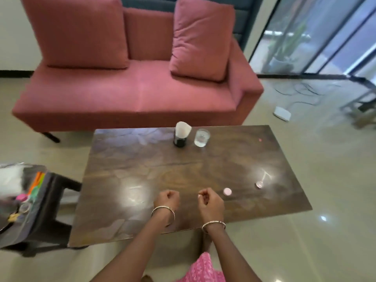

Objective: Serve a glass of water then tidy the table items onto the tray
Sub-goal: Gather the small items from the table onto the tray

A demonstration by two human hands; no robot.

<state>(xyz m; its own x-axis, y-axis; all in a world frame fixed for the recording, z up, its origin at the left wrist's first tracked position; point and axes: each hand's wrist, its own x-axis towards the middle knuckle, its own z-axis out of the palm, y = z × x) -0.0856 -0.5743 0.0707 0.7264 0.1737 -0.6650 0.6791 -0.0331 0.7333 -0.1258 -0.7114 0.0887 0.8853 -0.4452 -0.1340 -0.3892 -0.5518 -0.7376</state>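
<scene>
Risk: water glass (201, 137) sits at the table (142, 169) far edge, just beside napkin holder (181, 137); a long, hasty reach could tip either. Left grip (166, 197) & right grip (208, 199) are curled, nothing seen in them, near front edge. Pink cap (227, 191) could roll off en route to tray (38, 202), off left edge.

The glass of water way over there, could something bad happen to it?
Maybe. The glass stands near the far edge of the table, right beside the napkin holder, so a long reach could tip either. The small pink disc by the right hand might get swept off.
</scene>
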